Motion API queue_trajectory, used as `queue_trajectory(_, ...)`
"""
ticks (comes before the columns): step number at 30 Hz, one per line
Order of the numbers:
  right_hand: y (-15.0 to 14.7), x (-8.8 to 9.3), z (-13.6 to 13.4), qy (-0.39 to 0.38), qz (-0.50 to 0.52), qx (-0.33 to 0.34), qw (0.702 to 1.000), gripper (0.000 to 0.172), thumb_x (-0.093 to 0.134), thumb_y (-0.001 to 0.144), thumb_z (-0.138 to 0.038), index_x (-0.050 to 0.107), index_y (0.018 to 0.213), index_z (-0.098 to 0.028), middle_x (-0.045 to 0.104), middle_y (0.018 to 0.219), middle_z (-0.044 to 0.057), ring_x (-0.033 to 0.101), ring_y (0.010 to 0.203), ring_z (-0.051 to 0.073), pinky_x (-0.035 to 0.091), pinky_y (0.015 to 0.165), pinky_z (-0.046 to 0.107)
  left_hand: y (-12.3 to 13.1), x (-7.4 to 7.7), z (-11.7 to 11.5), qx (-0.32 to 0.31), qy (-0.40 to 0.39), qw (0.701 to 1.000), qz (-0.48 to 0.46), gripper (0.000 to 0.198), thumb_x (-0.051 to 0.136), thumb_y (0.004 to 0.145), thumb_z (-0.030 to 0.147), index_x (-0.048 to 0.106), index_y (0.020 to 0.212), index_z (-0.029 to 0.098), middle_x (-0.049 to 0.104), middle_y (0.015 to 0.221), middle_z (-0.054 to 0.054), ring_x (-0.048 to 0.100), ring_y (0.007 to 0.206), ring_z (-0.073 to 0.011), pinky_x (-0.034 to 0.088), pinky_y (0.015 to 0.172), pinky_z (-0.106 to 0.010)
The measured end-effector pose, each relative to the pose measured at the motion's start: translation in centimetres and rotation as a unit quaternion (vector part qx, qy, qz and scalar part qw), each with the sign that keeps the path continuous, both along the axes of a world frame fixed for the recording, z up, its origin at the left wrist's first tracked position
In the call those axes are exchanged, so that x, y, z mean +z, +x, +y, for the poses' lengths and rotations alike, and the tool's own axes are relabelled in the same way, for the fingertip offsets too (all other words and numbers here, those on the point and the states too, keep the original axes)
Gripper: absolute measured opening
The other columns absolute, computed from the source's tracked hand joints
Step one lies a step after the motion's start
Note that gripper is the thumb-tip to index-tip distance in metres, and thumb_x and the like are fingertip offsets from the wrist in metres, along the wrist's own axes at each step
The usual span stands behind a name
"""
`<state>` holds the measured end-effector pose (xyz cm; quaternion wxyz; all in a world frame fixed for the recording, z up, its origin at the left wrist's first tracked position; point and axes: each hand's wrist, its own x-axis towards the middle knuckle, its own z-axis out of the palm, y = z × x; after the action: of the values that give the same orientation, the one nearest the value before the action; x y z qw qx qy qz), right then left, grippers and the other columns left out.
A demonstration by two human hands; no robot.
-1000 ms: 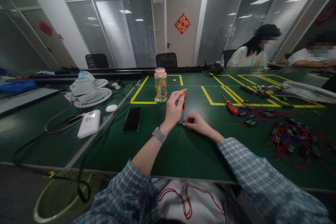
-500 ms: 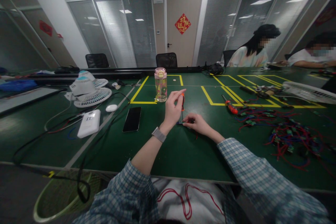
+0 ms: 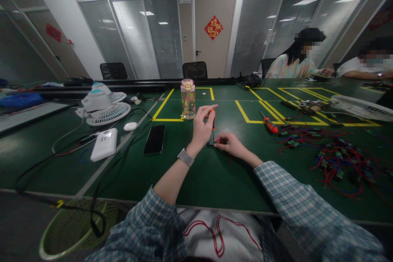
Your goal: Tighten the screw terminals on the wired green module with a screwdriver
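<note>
My left hand (image 3: 202, 127) is raised over the green table (image 3: 215, 172) with its fingers closed round the red-and-black handle of a small screwdriver (image 3: 213, 119). The screwdriver stands upright, tip down on a small circuit board (image 3: 211, 143). My right hand (image 3: 229, 143) rests on the table just to the right and pinches that board to hold it. A grey watch is on my left wrist. Both sleeves are blue plaid.
A clear water bottle (image 3: 188, 99) with a pink lid stands behind my hands. A black phone (image 3: 154, 139), white power bank (image 3: 104, 144) and white fans (image 3: 102, 106) lie left. A second red screwdriver (image 3: 269, 123) and red-wired boards (image 3: 331, 153) lie right. Two people sit far right.
Barely anything has moved. My left-hand fingers have shifted slightly on the screwdriver handle; the right hand stays on the board.
</note>
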<state>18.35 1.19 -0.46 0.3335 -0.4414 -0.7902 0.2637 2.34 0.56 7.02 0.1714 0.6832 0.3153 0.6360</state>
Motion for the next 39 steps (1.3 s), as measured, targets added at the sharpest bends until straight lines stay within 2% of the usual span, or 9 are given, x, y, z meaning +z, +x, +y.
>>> queue_trajectory(6,0.07,-0.20,0.13,0.003,-0.002,0.005,1.000,0.010,0.071,0.074,-0.021,0.072,0.082,-0.016,0.066,0.077,0.004,0.059,0.067,0.014,0.048,0.066,0.028,-0.09,-0.03,0.05,0.002,0.007,1.000,0.000,0.029,0.041,0.098,0.020,0.065,0.114,0.023,0.062,0.115,-0.007,0.058,0.107,-0.0172,0.048,0.093,-0.034)
queue_trajectory(12,0.02,0.00,0.00,0.004,-0.005,0.000,1.000,0.009,0.071,0.074,-0.020,0.072,0.082,-0.016,0.064,0.075,0.003,0.058,0.067,0.014,0.047,0.065,0.027,0.06,0.06,-0.21,0.031,0.001,0.999,-0.008,0.020,0.052,0.094,0.021,0.067,0.107,0.022,0.060,0.098,-0.005,0.059,0.087,-0.0144,0.051,0.077,-0.027)
queue_trajectory(15,-0.01,0.05,-0.06,0.000,-0.006,-0.001,1.000,0.010,0.071,0.074,-0.021,0.072,0.082,-0.016,0.065,0.076,0.003,0.059,0.067,0.014,0.047,0.065,0.028,0.11,0.00,-0.18,0.034,0.001,0.999,-0.005,0.017,0.057,0.091,0.021,0.068,0.104,0.021,0.058,0.097,-0.005,0.059,0.086,-0.0140,0.050,0.077,-0.026)
queue_trajectory(18,-0.01,-0.05,-0.04,0.004,-0.001,0.000,1.000,0.010,0.071,0.074,-0.021,0.072,0.082,-0.016,0.066,0.077,0.004,0.059,0.067,0.014,0.048,0.066,0.028,0.11,-0.11,-0.07,0.021,-0.007,1.000,-0.007,0.021,0.054,0.093,0.023,0.067,0.110,0.022,0.059,0.100,-0.006,0.059,0.089,-0.0147,0.051,0.076,-0.026)
queue_trajectory(25,0.02,-0.03,-0.10,0.003,0.002,0.004,1.000,0.010,0.070,0.074,-0.022,0.072,0.082,-0.016,0.065,0.076,0.003,0.059,0.067,0.014,0.048,0.065,0.028,-0.07,-0.07,-0.01,0.017,-0.009,1.000,0.000,0.029,0.041,0.099,0.023,0.065,0.114,0.022,0.067,0.108,-0.006,0.061,0.103,-0.0179,0.048,0.090,-0.033)
queue_trajectory(33,0.08,-0.06,-0.18,-0.001,0.001,0.002,1.000,0.010,0.070,0.075,-0.020,0.071,0.083,-0.014,0.063,0.077,0.003,0.058,0.067,0.014,0.048,0.065,0.028,0.08,-0.23,0.10,0.020,-0.009,1.000,-0.015,0.020,0.051,0.094,0.024,0.065,0.109,0.022,0.064,0.103,-0.006,0.061,0.089,-0.0151,0.052,0.077,-0.028)
queue_trajectory(39,0.08,0.00,-0.19,-0.001,-0.002,0.004,1.000,0.010,0.070,0.075,-0.021,0.071,0.083,-0.015,0.063,0.077,0.003,0.057,0.068,0.014,0.048,0.066,0.028,0.11,-0.19,0.00,0.018,-0.014,1.000,-0.007,0.020,0.050,0.095,0.025,0.065,0.108,0.023,0.062,0.101,-0.005,0.060,0.088,-0.0147,0.051,0.077,-0.027)
